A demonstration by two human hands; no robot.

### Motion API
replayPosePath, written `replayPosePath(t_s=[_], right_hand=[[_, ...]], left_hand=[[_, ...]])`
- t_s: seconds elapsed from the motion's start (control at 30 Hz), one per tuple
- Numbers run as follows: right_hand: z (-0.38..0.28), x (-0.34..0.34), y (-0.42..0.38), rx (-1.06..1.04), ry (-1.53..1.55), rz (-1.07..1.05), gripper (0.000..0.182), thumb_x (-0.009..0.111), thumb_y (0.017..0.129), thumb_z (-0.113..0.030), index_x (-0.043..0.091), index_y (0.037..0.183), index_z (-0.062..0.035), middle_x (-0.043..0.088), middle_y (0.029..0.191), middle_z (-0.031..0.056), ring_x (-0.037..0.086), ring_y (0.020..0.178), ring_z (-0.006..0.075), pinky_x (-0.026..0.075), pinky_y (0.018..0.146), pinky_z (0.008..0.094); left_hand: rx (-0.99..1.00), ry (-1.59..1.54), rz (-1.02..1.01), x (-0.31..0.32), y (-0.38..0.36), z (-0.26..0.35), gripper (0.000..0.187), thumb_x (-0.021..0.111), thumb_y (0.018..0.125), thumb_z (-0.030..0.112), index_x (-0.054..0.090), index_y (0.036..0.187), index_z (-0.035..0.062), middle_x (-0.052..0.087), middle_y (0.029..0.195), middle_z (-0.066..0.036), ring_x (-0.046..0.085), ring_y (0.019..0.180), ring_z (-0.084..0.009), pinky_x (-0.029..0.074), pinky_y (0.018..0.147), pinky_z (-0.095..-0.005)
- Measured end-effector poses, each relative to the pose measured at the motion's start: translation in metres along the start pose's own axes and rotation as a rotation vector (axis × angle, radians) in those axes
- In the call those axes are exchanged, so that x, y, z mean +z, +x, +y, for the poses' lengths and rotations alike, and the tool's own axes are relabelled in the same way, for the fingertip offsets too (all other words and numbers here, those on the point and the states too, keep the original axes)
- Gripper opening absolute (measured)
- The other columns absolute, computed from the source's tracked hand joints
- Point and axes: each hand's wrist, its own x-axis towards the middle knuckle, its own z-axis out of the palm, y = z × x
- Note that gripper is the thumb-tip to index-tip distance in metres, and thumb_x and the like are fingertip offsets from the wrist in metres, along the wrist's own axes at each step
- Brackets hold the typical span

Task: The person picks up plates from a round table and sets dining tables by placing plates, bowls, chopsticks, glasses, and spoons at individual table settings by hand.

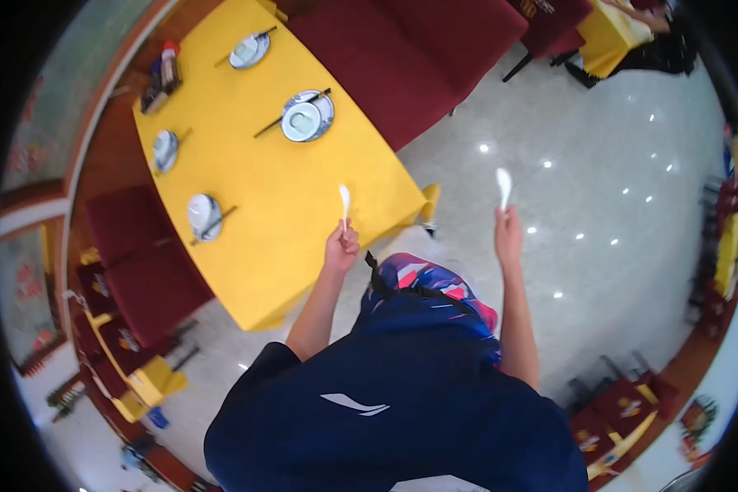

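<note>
Standing beside the long table [303,246] with its yellow cloth, I look down over my dark blue shirt and the pale polished floor [599,164]; dark red bench seats [410,57] run along the far side and more red chairs [139,271] sit on the near left. Four place settings already lie on the cloth, well apart from one another: a plate with a bowl and chopsticks [306,119] nearest the middle, another [249,49] at the far end, and two more [166,150] [204,216] down the left edge; a condiment caddy [162,79] stands at the far left corner. None of the bowls seems to have a spoon in it, though they are too small to be sure, so by my reckoning the spoons are what remains. My left hand [341,246] is closed around the handle of a white spoon [344,199], held upright over the near edge of the cloth; my right hand [507,234] grips a second white spoon [503,185], raised above bare floor, clear of the table.
</note>
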Motion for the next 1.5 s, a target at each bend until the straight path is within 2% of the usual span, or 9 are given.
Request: replayPosePath(t_s=[0.23, 0.57, 0.9, 1.17, 1.23, 1.37, 1.43, 1.47, 1.5], right_hand=[[-0.04, -0.016, 0.08, 0.018, -0.103, -0.472, 0.023, 0.058, 0.098, -0.028, 0.056, 0.098, -0.0052, 0.044, 0.055, 0.006, 0.04, 0.051, 0.0126, 0.032, 0.048, 0.0347], [-0.128, 0.088, 0.319, -0.609, -0.346, -0.931, 0.028, 0.058, 0.097, -0.032, 0.057, 0.094, -0.0042, 0.052, 0.062, 0.0131, 0.049, 0.055, 0.0215, 0.039, 0.053, 0.0367], [-0.242, 0.228, 0.446, -0.509, -0.259, -1.284, 0.026, 0.051, 0.102, -0.028, 0.053, 0.084, -0.0095, 0.04, 0.057, -0.0072, 0.036, 0.047, 0.002, 0.028, 0.041, 0.0226], [-0.344, 0.256, 0.425, -0.708, -0.46, -1.229, 0.039, 0.041, 0.103, -0.032, 0.06, 0.085, -0.0037, 0.053, 0.061, 0.0073, 0.053, 0.055, 0.0169, 0.043, 0.057, 0.0357], [-0.364, 0.263, 0.42, -1.001, -0.435, -1.085, 0.04, 0.039, 0.103, -0.033, 0.064, 0.088, -0.0043, 0.059, 0.065, 0.0124, 0.06, 0.063, 0.0248, 0.045, 0.063, 0.0396], [-0.392, 0.291, 0.44, -0.918, -0.515, -0.887, 0.041, 0.043, 0.101, -0.034, 0.068, 0.088, -0.0044, 0.053, 0.059, 0.0063, 0.053, 0.057, 0.0144, 0.042, 0.056, 0.0338], [-0.396, 0.316, 0.459, -0.807, -0.62, -0.936, 0.036, 0.045, 0.096, -0.03, 0.069, 0.087, -0.0038, 0.067, 0.078, 0.0163, 0.065, 0.076, 0.0274, 0.048, 0.072, 0.0395], [-0.398, 0.327, 0.463, -0.796, -0.604, -0.965, 0.034, 0.045, 0.093, -0.026, 0.069, 0.088, -0.0026, 0.067, 0.078, 0.0166, 0.065, 0.078, 0.0274, 0.049, 0.073, 0.0395], [-0.39, 0.35, 0.479, -0.776, -0.531, -1.024, 0.029, 0.045, 0.097, -0.023, 0.066, 0.095, -0.0028, 0.05, 0.057, 0.0002, 0.046, 0.048, 0.0083, 0.034, 0.044, 0.0279]], left_hand=[[0.316, -0.08, 0.268, 0.063, 0.048, -0.059, 0.024, 0.051, 0.102, 0.029, 0.058, 0.111, 0.0072, 0.038, 0.064, 0.006, 0.033, 0.051, -0.006, 0.027, 0.045, -0.0219], [0.64, 0.154, 0.856, 0.137, 0.056, -0.087, 0.033, 0.048, 0.103, 0.03, 0.062, 0.108, 0.0006, 0.033, 0.059, 0.007, 0.027, 0.048, -0.0028, 0.023, 0.043, -0.0212], [0.839, 0.007, 1.136, 0.267, 0.123, -0.09, 0.035, 0.047, 0.104, 0.028, 0.066, 0.104, -0.0019, 0.038, 0.056, 0.005, 0.033, 0.046, -0.0044, 0.027, 0.044, -0.0223], [0.771, -0.381, 0.806, 0.252, 0.166, -0.026, 0.036, 0.046, 0.103, 0.034, 0.06, 0.086, 0.0062, 0.03, 0.054, 0.007, 0.025, 0.043, -0.0049, 0.021, 0.04, -0.0235], [0.75, -0.52, 0.72, 0.247, 0.168, -0.019, 0.039, 0.044, 0.104, 0.036, 0.055, 0.076, 0.0108, 0.027, 0.053, 0.007, 0.023, 0.042, -0.0055, 0.019, 0.039, -0.024], [0.863, -0.778, 0.382, 0.242, 0.176, -0.006, 0.045, 0.035, 0.104, 0.044, 0.035, 0.066, 0.0185, 0.022, 0.051, 0.007, 0.019, 0.042, -0.0066, 0.016, 0.038, -0.0242], [0.898, -0.779, 0.355, 0.244, 0.174, -0.01, 0.045, 0.033, 0.103, 0.045, 0.033, 0.066, 0.0199, 0.021, 0.051, 0.007, 0.019, 0.043, -0.0064, 0.015, 0.037, -0.0232], [0.907, -0.821, 0.327, 0.245, 0.171, -0.01, 0.042, 0.036, 0.102, 0.044, 0.035, 0.068, 0.0196, 0.021, 0.051, 0.007, 0.02, 0.043, -0.0062, 0.016, 0.037, -0.0227], [0.909, -0.82, 0.331, 0.246, 0.166, -0.01, 0.042, 0.036, 0.102, 0.044, 0.035, 0.068, 0.0196, 0.021, 0.051, 0.007, 0.02, 0.043, -0.0062, 0.016, 0.037, -0.0227]])
